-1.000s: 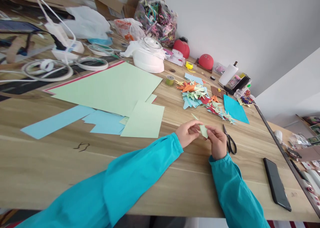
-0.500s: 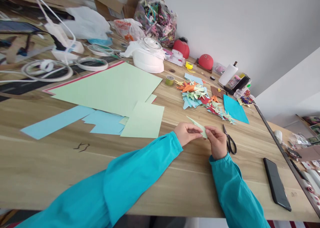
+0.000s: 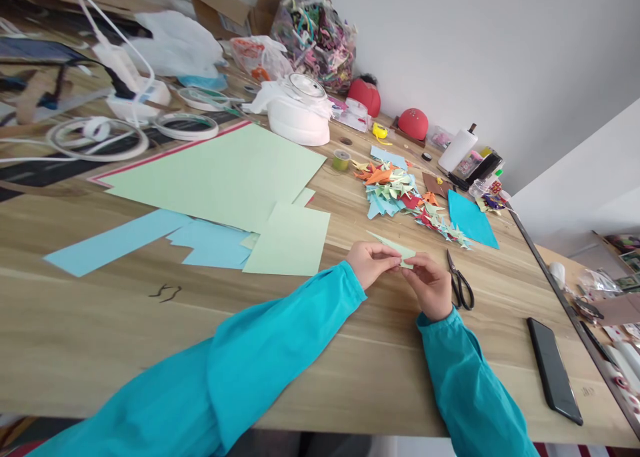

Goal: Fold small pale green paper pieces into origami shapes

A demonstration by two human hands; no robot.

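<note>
1. Two turquoise sleeves (image 3: 280,333) reach over the wood-grained worktop (image 3: 350,377); a dark phone (image 3: 554,370) lies near the right one.
2. The left hand (image 3: 369,263) has its fingers pinched together on a folded pale green paper (image 3: 403,250).
3. The right hand (image 3: 430,287) grips the same paper's other end between thumb and fingers. The paper sits between both hands, its thin point angling away to the upper left.
4. Black-handled scissors (image 3: 456,277) lie just beside the right hand.
5. Left of the hands, a smaller green sheet (image 3: 293,243) overlaps blue pieces (image 3: 220,247) and a large green sheet (image 3: 215,173).
6. Beyond the hands is a pile of multicoloured folded papers (image 3: 393,189), with a turquoise sheet (image 3: 471,218) to its right and a spool (image 3: 341,161) to its left.
7. Farther back stand a white bundle (image 3: 299,120), a red dome (image 3: 413,123) and a stuffed clear bag (image 3: 315,43).
</note>
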